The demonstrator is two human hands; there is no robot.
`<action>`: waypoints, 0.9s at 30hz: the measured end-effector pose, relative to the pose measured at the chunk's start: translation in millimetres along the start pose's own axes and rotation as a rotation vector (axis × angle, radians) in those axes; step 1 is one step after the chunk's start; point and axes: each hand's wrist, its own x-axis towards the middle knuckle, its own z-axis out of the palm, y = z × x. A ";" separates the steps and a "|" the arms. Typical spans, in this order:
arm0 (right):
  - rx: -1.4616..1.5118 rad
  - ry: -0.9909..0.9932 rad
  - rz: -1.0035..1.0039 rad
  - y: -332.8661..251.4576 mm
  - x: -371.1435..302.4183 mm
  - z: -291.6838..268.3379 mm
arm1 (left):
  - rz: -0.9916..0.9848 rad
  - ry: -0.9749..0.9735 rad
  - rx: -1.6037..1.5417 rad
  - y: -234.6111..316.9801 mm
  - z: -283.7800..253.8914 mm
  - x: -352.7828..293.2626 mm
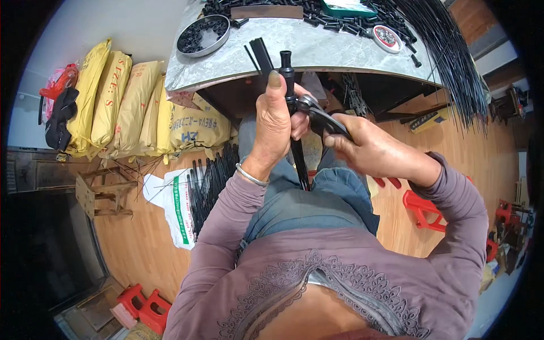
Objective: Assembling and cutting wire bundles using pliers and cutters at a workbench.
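Fingers (299,131) of left hand (276,119) grip black flared tube (287,72), likely steadying it against wrench-like tool (324,117) gripped by right hand (354,137).

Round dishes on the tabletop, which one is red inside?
The smaller dish on the right: red shows among its small silvery pieces, while the larger dish on the left holds black parts.

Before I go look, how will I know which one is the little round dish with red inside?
Find the grey marbled table at the top of the picture and go to its right half. There, beside the scattered black parts, sits a small round dish with a pale rim. Little shiny pieces lie on its red inside, while the bigger bowl on the left holds black bits.
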 end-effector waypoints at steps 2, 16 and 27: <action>-0.075 -0.032 0.144 -9.4 -3.7 -4.8 | -0.011 -0.008 -0.011 -2.8 -2.7 2.0; 0.117 -0.133 0.245 -14.6 -15.6 -27.4 | -0.048 -0.154 -0.103 -4.9 -5.9 8.0; 0.055 -0.072 0.388 -29.7 -16.1 -16.3 | -0.018 -0.139 0.029 -2.4 1.9 0.3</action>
